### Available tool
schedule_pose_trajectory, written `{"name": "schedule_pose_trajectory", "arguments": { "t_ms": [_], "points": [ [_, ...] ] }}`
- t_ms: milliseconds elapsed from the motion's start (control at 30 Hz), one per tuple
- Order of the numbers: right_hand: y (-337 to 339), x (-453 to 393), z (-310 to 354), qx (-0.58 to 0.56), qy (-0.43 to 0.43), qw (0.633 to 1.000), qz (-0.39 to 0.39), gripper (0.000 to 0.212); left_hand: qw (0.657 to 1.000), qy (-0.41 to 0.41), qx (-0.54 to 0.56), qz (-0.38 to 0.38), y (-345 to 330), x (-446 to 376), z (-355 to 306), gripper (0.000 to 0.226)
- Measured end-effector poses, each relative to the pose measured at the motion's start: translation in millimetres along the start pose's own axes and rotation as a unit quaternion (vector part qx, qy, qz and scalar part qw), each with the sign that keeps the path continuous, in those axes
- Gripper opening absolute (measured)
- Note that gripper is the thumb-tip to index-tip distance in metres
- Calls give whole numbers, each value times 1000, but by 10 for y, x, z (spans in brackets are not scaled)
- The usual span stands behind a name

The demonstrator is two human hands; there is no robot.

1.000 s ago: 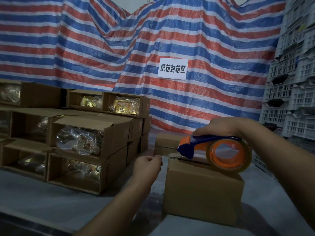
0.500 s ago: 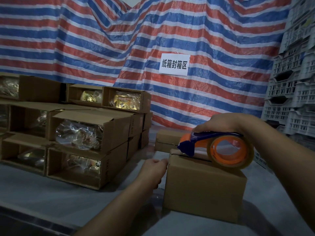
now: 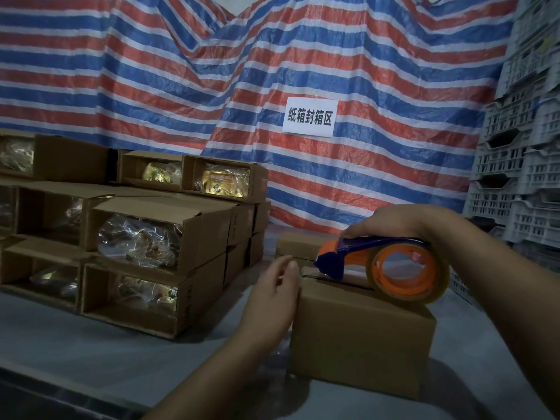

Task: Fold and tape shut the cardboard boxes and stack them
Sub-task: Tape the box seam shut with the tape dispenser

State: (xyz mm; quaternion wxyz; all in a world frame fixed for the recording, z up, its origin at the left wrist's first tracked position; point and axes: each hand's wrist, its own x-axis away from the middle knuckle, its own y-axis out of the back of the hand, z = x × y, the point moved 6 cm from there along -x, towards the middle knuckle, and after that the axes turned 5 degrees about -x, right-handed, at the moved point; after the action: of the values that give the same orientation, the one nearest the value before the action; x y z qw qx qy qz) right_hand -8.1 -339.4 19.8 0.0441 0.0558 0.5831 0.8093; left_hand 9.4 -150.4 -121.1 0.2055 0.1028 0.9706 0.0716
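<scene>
A closed cardboard box (image 3: 360, 338) stands on the grey table (image 3: 91, 344) in front of the person, its top flaps folded in with the seam between them showing dark along the top. The right hand (image 3: 394, 221) grips the blue handle of an orange tape dispenser (image 3: 385, 265) from above, fingers curled over it; the dispenser rests on the box top with its blue nose down at the seam near the far left corner and its clear tape roll toward the near right. The left hand (image 3: 272, 294) lies against the box's left side at the upper edge, fingers straight and together, holding nothing. Just behind this box sits another closed cardboard box (image 3: 298, 245), partly hidden. To the left, a stack of open-ended cartons (image 3: 151, 237) lies on its side, showing plastic-wrapped packets inside. A striped red, white and blue tarpaulin (image 3: 212, 71) hangs behind, with a white paper sign (image 3: 309, 117) fixed to it. Pale plastic crates (image 3: 521, 147) are piled at the right.
</scene>
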Motion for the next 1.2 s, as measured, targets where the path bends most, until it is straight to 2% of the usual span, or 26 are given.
{"name": "schedule_pose_trajectory", "arguments": {
  "t_ms": [67,100,333,567,767,900,1067,1200],
  "points": [
    [-5,-17,-11,-5,-1,1000,2,39,996,-36,-55,67,-88,83,-89,41],
    [-5,-23,-14,-8,-2,1000,3,40,990,-51,-104,76,-122,106,-92,45],
    [19,-24,-51,-28,-35,999,-11,44,949,-118,-292,22,-171,143,-234,46],
    [3,22,20,-19,-35,999,4,41,944,-101,-310,40,-198,168,-184,49],
    [85,67,2,31,-58,998,11,51,924,-110,-365,30,-181,187,-246,51],
    [241,211,-256,70,-83,994,15,54,919,-108,-378,33,-168,190,-249,54],
    [477,458,-759,120,-129,984,-34,73,920,-115,-374,36,-156,201,-275,54],
    [388,402,-890,142,-141,978,-56,69,926,-106,-359,55,-170,177,-340,46]
  ]
}}
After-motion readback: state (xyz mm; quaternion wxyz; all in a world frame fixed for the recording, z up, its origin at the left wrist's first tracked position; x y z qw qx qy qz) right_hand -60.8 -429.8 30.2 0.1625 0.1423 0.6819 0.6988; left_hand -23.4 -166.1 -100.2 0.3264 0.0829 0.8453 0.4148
